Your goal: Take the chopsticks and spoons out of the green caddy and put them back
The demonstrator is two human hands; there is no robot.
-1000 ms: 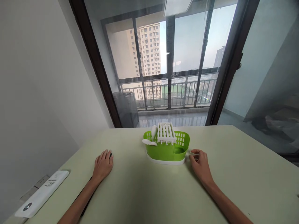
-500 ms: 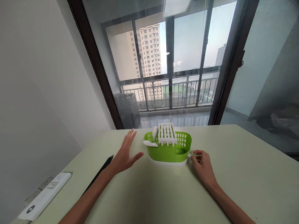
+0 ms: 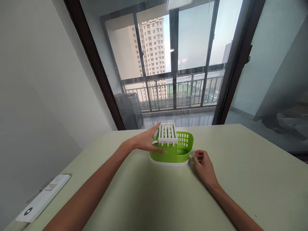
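Observation:
A green plastic basket (image 3: 170,157) with a slotted upper wall stands upright on a white oval base (image 3: 168,164). A white slatted rack (image 3: 167,133) hangs over its front rim. White spoons (image 3: 155,141) at the left end are mostly covered by my left hand (image 3: 146,140). That hand clasps the basket's left end, thumb along the front wall and fingers on the far side, partly hidden. Close beside the right end rests my right hand (image 3: 204,165), its fingers loosely bent with a gap to the thumb, holding nothing I can see.
The pale green table (image 3: 154,199) carries a long white device (image 3: 44,199) at its left edge, by the wall. A glass door with a dark frame (image 3: 231,83) rises past the far edge, with a balcony beyond it.
My left hand has moved right, onto the basket's left end, covering the spoons. My right hand keeps its pose beside the basket. The black sticks are now hidden behind my left arm.

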